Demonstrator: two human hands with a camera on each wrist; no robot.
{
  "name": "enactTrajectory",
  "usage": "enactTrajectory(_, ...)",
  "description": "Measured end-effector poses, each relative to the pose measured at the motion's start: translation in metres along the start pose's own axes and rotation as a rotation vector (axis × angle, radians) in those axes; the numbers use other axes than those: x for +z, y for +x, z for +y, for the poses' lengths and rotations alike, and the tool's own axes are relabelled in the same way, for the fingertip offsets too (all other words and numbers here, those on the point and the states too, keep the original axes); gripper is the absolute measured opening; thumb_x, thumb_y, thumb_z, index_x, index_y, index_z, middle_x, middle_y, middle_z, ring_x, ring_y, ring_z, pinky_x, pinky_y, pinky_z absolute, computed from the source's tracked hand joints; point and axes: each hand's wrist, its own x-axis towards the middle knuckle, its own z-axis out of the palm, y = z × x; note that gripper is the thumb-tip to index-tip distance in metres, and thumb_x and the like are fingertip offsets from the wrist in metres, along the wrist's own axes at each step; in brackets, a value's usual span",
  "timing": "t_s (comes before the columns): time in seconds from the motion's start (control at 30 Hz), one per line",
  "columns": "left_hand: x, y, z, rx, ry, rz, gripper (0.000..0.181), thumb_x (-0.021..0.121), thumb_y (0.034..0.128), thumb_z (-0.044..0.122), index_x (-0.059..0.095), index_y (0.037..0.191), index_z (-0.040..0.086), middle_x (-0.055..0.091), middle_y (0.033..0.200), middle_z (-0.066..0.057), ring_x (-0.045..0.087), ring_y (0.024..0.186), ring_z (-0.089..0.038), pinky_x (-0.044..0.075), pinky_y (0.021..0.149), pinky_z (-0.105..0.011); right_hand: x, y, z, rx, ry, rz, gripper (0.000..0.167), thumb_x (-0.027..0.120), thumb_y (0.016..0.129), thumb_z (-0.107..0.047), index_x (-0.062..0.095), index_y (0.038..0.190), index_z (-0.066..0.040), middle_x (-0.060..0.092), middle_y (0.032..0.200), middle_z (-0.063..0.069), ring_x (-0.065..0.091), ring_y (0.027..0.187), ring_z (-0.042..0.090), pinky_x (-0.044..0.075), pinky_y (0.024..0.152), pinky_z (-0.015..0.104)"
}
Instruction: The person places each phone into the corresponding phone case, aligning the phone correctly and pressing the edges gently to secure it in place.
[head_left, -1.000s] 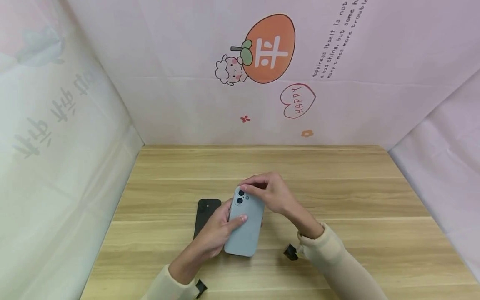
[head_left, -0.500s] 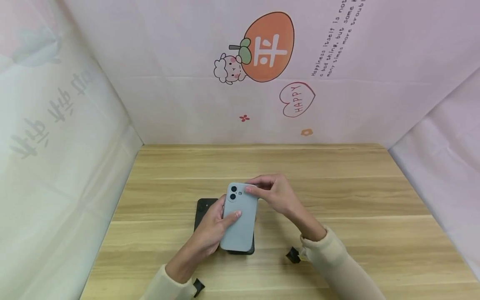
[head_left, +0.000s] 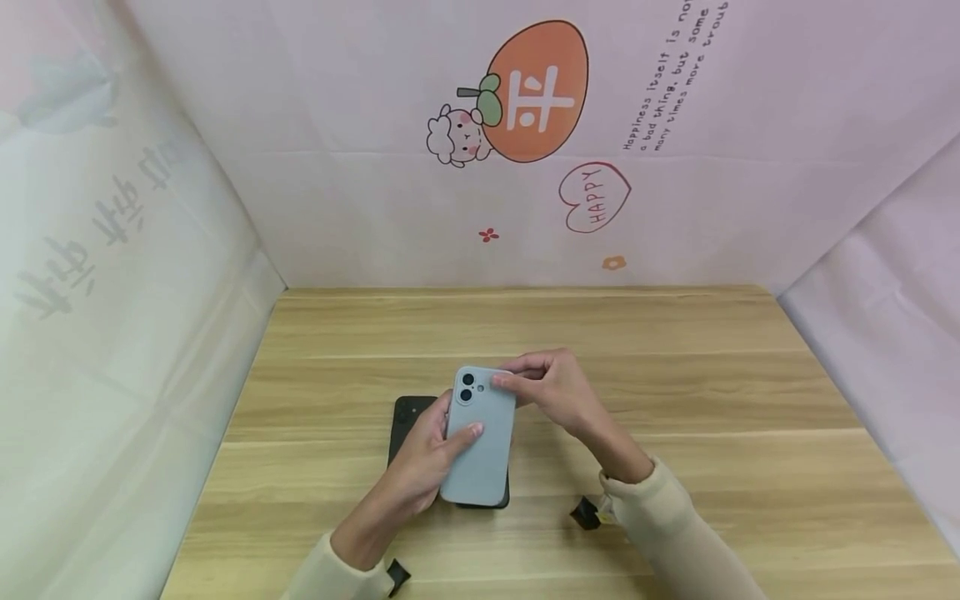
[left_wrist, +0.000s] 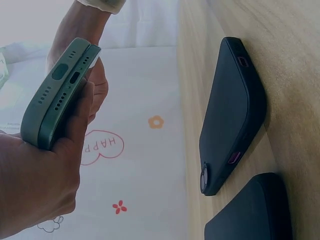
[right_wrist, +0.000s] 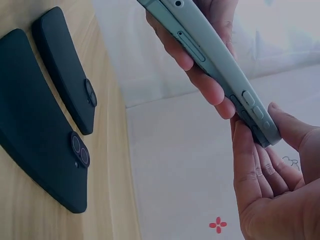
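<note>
My left hand (head_left: 427, 458) grips a light blue phone case (head_left: 483, 454) together with the phone (right_wrist: 189, 47) lying against its inner side, thumb across the case's back. The case's camera cutouts face up in the head view. Case and phone sit slightly apart along the bottom edge in the left wrist view, where the phone's charging port (left_wrist: 75, 77) shows beside the case's own slot (left_wrist: 60, 71). At the top right corner my right hand (head_left: 558, 396) pinches the pair, thumb on the case and fingers beneath. The phone's screen is hidden.
Two black phones, apparently cased, lie back up on the wooden table (head_left: 675, 358). One black phone (head_left: 405, 421) is partly behind my left hand; the other black phone (head_left: 504, 498) is mostly under the blue case. Printed white cloth (head_left: 375, 208) rises behind and at both sides.
The blue case and phone have shifted a little left, uncovering an edge of the second black phone. My right thumb has moved from beside the camera cutouts to the top right corner.
</note>
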Motion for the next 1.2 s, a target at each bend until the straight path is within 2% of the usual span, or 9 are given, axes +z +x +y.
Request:
enactTrajectory(0.13,0.0,-0.002,0.0,0.0,-0.009,0.004,0.058,0.055,0.1095,0.007,0.032,0.162,0.006,0.057,0.15,-0.022,0.063,0.129,-0.035,0.054,0.106,-0.055,0.001,0.001,0.004,-0.004,0.047,-0.019,0.023,0.082,0.094,-0.015,0.079,0.104,0.005,0.08,0.091,0.013,0.077,0.076,0.024,0.065,0.076,0.044)
enactTrajectory(0.3,0.002,-0.002,-0.001,0.001,-0.043,-0.007,0.058,0.055,0.1093,0.006,0.032,0.162,0.006,0.059,0.147,-0.023,0.065,0.126,-0.035,0.056,0.102,-0.053,0.001,0.0,0.008,-0.018,0.075,-0.019,0.019,0.08,0.094,-0.011,0.078,0.101,0.007,0.08,0.089,0.012,0.076,0.074,0.02,0.065,0.072,0.037)
enactTrajectory(0.47,0.001,-0.002,-0.001,-0.006,-0.061,-0.032,0.058,0.053,0.1102,0.008,0.031,0.163,0.007,0.059,0.146,-0.022,0.065,0.126,-0.034,0.056,0.102,-0.052,0.001,-0.002,0.005,-0.016,0.053,-0.012,0.018,0.081,0.095,-0.011,0.079,0.1,0.006,0.08,0.088,0.011,0.075,0.073,0.021,0.065,0.072,0.04)
enactTrajectory(0.63,0.0,-0.001,0.0,-0.034,-0.091,-0.06,0.057,0.051,0.1124,0.015,0.029,0.165,0.008,0.058,0.149,-0.02,0.062,0.13,-0.033,0.052,0.108,-0.051,0.0,-0.004,0.0,-0.026,0.026,0.006,0.018,0.082,0.094,-0.012,0.079,0.1,0.005,0.08,0.087,0.012,0.075,0.073,0.022,0.065,0.073,0.046)
enactTrajectory(0.77,-0.001,-0.001,0.001,-0.044,-0.083,-0.077,0.057,0.048,0.1142,0.019,0.027,0.166,0.009,0.056,0.151,-0.018,0.061,0.132,-0.032,0.05,0.111,-0.051,-0.001,-0.005,-0.003,-0.022,0.007,0.012,0.017,0.082,0.094,-0.012,0.08,0.1,0.004,0.08,0.087,0.011,0.075,0.073,0.022,0.065,0.072,0.043)
enactTrajectory(0.93,-0.003,-0.002,0.004,-0.03,-0.047,-0.099,0.053,0.049,0.1141,0.019,0.032,0.164,0.01,0.061,0.145,-0.019,0.064,0.127,-0.033,0.054,0.107,-0.051,-0.002,-0.004,-0.008,-0.013,-0.039,-0.014,0.018,0.081,0.095,-0.017,0.08,0.102,0.0,0.08,0.089,0.009,0.075,0.076,0.023,0.065,0.074,0.046)
enactTrajectory(1.07,-0.004,-0.004,0.006,-0.023,-0.029,-0.117,0.051,0.049,0.1137,0.017,0.035,0.161,0.007,0.063,0.14,-0.02,0.066,0.125,-0.034,0.055,0.105,-0.051,-0.001,-0.001,-0.016,-0.032,-0.112,-0.051,0.018,0.079,0.097,-0.022,0.081,0.105,-0.005,0.08,0.094,0.006,0.073,0.081,0.021,0.063,0.074,0.037)
enactTrajectory(1.2,-0.004,-0.004,0.006,-0.024,-0.021,-0.16,0.05,0.049,0.1134,0.015,0.035,0.16,0.003,0.062,0.14,-0.021,0.066,0.124,-0.032,0.055,0.104,-0.049,0.003,0.001,-0.027,-0.074,-0.205,-0.102,0.017,0.078,0.098,-0.027,0.083,0.105,-0.012,0.079,0.098,0.001,0.069,0.082,0.021,0.057,0.071,0.029)
